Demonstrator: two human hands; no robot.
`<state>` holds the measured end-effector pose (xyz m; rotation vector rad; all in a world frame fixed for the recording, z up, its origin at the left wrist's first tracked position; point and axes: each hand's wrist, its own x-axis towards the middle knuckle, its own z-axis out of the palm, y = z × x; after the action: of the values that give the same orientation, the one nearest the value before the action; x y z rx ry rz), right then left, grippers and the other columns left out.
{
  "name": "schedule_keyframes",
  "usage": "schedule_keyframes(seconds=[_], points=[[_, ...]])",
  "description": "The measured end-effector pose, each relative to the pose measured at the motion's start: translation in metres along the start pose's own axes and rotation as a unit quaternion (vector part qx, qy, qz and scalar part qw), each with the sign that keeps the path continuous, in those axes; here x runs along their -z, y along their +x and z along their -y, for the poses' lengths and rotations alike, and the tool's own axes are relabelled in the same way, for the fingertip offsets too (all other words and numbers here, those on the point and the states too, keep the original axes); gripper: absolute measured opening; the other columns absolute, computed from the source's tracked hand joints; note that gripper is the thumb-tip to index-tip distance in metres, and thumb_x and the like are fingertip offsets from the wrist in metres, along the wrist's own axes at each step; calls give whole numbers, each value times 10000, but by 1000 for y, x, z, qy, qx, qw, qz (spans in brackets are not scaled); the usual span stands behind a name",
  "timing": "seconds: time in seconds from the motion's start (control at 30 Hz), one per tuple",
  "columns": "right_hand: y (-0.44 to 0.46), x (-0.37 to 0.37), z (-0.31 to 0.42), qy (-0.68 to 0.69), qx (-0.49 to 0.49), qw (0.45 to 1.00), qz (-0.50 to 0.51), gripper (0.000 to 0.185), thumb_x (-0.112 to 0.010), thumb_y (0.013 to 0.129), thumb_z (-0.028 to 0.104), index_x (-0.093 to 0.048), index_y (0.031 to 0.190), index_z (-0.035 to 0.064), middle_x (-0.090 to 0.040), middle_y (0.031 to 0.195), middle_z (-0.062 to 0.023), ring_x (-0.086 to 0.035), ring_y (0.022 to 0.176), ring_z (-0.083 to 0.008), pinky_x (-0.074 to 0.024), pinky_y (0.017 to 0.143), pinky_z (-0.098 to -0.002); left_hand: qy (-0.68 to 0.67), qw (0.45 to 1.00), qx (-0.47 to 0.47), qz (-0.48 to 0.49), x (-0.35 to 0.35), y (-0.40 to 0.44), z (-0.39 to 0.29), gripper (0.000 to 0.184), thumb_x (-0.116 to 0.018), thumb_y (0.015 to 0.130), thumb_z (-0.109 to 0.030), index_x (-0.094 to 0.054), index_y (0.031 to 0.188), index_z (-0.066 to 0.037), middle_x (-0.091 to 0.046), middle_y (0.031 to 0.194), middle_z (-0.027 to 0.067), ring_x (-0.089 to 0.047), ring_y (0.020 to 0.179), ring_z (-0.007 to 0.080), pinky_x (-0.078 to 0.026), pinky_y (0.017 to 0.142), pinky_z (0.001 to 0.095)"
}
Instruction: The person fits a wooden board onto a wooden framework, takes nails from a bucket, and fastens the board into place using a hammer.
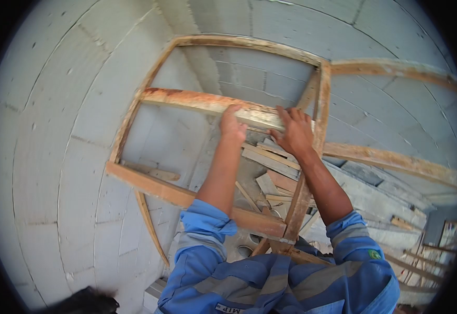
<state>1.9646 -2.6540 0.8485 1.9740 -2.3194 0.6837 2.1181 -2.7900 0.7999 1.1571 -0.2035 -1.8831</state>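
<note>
A wooden frame (244,44) made of several beams stands before me against a block wall. Across its middle runs a crossbeam (186,98) with reddish stains at its left part. My left hand (232,124) grips this crossbeam near its centre, its fingers bent over the top edge. Farther right, my right hand (295,130) lies on the same crossbeam near the upright post (322,99), with its fingers spread. Below both arms is the frame's lower beam (260,222).
Grey block walls (56,131) rise at the left and behind. Loose wood pieces (273,162) lie on the floor beyond the frame. Two beams (390,157) extend right from the post. A thin slanted stick (151,227) hangs at lower left.
</note>
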Motion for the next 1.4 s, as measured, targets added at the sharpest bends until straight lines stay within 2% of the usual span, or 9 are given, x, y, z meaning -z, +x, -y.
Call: schedule_keyframes(seconds=[0.43, 0.67, 0.9, 1.1, 1.2, 1.27, 1.3, 1.33, 1.4], points=[[1, 2, 7, -44, -4, 999, 17, 752, -838, 803, 409, -582, 1437, 96, -629, 1194, -145, -557, 1183, -333, -389, 1045, -463, -7, 1000, -6, 12, -4, -8, -3, 791, -777, 875, -289, -405, 1532, -51, -381, 1587, 162, -392, 1439, 350, -200, 1242, 471], [-1, 27, 15, -63, 32, 997, 6, 746, -835, 799, 454, -595, 1415, 110, -641, 1198, -172, -574, 1168, -362, -405, 1034, -478, -43, 998, -45, 32, -4, -7, -5, 764, -824, 858, -229, -454, 1488, -4, -479, 1523, 163, -473, 1403, 340, -294, 1220, 514], [19, 192, 92, -83, 129, 977, 144, 776, -906, 674, 455, -661, 1297, 62, -694, 1181, -216, -667, 1123, -387, -521, 957, -476, -112, 971, -139, 161, 19, -180, -41, 691, -742, 959, -257, -404, 1503, 2, -493, 1494, 170, -493, 1399, 330, -382, 1191, 485], [-73, 278, 193, -61, 121, 974, 180, 673, -902, 658, 407, -728, 1180, 18, -744, 1083, -198, -707, 1023, -352, -531, 915, -421, -112, 940, -229, 225, 101, -325, -52, 755, -746, 955, -382, -391, 1503, -4, -473, 1495, 218, -472, 1398, 380, -404, 1159, 507], [-156, 273, 211, 40, 102, 969, 221, 657, -891, 688, 432, -729, 1155, 0, -741, 1065, -200, -703, 1017, -355, -527, 905, -423, -56, 936, -292, 190, 178, -364, -35, 911, -582, 969, -661, -301, 1564, -32, -432, 1529, 238, -458, 1392, 419, -365, 1171, 548], [-216, 258, 208, 100, 88, 961, 242, 686, -885, 701, 458, -719, 1178, -7, -737, 1074, -202, -700, 1034, -360, -526, 919, -428, -139, 917, -331, 176, 235, -370, -25, 1003, -538, 910, -788, -295, 1568, -70, -397, 1545, 197, -414, 1419, 395, -350, 1170, 559], [-252, 243, 199, 133, 77, 952, 264, 710, -880, 710, 475, -710, 1200, -9, -734, 1085, -206, -697, 1046, -364, -525, 929, -432, -190, 909, -310, 202, 271, -371, -22, 946, -589, 885, -784, -388, 1473, -70, -459, 1436, 173, -459, 1356, 350, -385, 1136, 551], [-290, 227, 188, 159, 53, 942, 290, 736, -875, 719, 499, -699, 1226, -5, -729, 1102, -212, -695, 1058, -365, -523, 940, -433, -257, 910, -305, 116, 276, -401, -18, 778, -665, 901, -689, -469, 1322, -65, -537, 1248, 134, -548, 1190, 302, -454, 1056, 507], [-360, 204, 174, 199, -11, 917, 344, 776, -866, 733, 540, -679, 1265, 6, -722, 1128, -220, -691, 1076, -366, -519, 957, -433, -197, 947, -253, -15, 310, -417, 16, 582, -714, 929, -538, -510, 1233, -85, -574, 1138, 93, -589, 1062, 252, -493, 987, 449]])
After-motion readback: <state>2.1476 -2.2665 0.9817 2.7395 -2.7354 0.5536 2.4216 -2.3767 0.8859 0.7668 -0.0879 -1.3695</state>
